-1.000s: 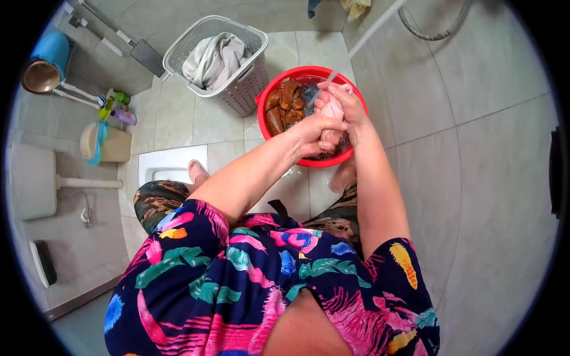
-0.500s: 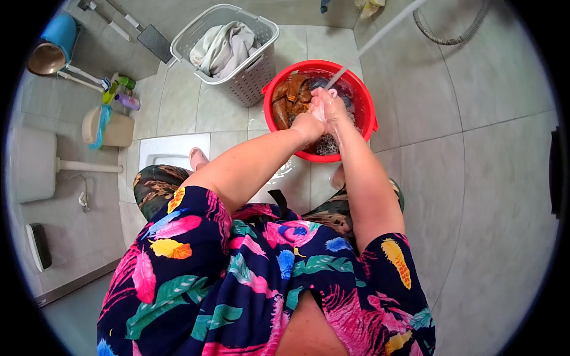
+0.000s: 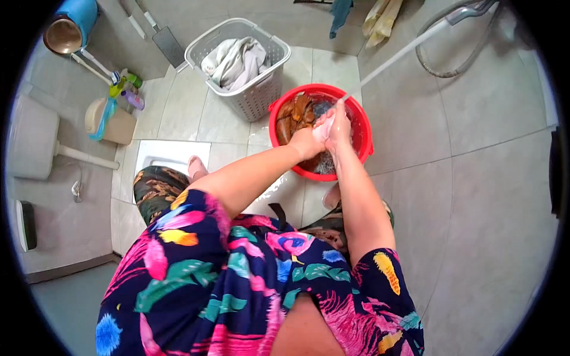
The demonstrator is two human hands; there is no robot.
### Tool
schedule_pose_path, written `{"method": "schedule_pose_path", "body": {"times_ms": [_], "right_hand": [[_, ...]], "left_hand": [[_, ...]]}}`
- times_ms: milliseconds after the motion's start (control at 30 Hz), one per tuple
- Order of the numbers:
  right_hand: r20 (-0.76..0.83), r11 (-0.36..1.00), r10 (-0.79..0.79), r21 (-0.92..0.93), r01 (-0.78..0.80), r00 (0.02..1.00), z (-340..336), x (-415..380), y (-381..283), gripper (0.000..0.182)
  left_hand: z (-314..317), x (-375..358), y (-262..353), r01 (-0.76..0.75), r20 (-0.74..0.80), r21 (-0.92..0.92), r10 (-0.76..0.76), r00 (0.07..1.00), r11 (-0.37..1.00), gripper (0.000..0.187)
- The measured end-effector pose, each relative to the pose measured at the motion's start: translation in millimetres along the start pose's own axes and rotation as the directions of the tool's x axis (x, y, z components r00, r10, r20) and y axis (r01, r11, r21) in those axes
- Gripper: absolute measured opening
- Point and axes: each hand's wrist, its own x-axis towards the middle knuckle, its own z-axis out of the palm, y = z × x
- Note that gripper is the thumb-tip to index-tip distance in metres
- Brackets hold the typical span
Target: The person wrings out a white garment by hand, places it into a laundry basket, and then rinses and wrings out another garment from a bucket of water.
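Over a red bucket, my left hand and my right hand press together, fingers closed around a small pale pink cloth. Much of the cloth is hidden by the fingers. A water stream comes down from the upper right to my right hand. Inside the bucket lie wet brown clothes on the left, with dark cloth and splashing water around my hands.
A grey laundry basket holding white and grey cloth stands behind the bucket. A shower head and its hose are on the right. At left are a small bin, bottles and a white floor toilet.
The view has tilted, so the shower head now shows at the upper right. My hands still grip the pink cloth over the bucket, my right fingers now pointing upward into the stream.
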Motion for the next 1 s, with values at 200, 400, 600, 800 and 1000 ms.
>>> {"method": "schedule_pose_path", "body": {"times_ms": [200, 400, 600, 800, 1000], "right_hand": [[-0.027, 0.968, -0.211, 0.136, 0.213, 0.977, 2.5, -8.1, -8.9, 0.052], [0.002, 0.982, -0.126, 0.143, 0.124, 0.992, 20.7, -29.3, -10.2, 0.043], [-0.052, 0.898, 0.092, 0.435, -0.06, 0.994, 7.3, -22.1, -10.9, 0.04], [0.354, 0.799, 0.072, 0.54, -0.267, 0.932, 25.4, -64.4, -25.6, 0.032], [0.617, 0.704, -0.012, 0.564, -0.432, 0.786, -6.8, -15.8, -10.8, 0.026]], "left_hand": [[-44.9, -22.7, 20.4, 0.523, 0.556, -0.83, 0.218, 0.802, 0.195, 0.04], [-27.7, 13.6, 44.4, -0.057, -0.098, -0.992, -0.381, 0.919, 0.117, 0.018], [-40.9, -4.7, 61.1, -0.724, -0.773, -0.092, 0.409, 0.485, 0.684, 0.012], [-74.3, -18.5, 73.2, -0.825, -0.683, 0.165, 0.667, 0.299, 0.54, 0.016], [-89.5, -34.3, 88.7, -0.963, -0.335, 0.27, 0.939, -0.08, 0.014, 0.031]]}}
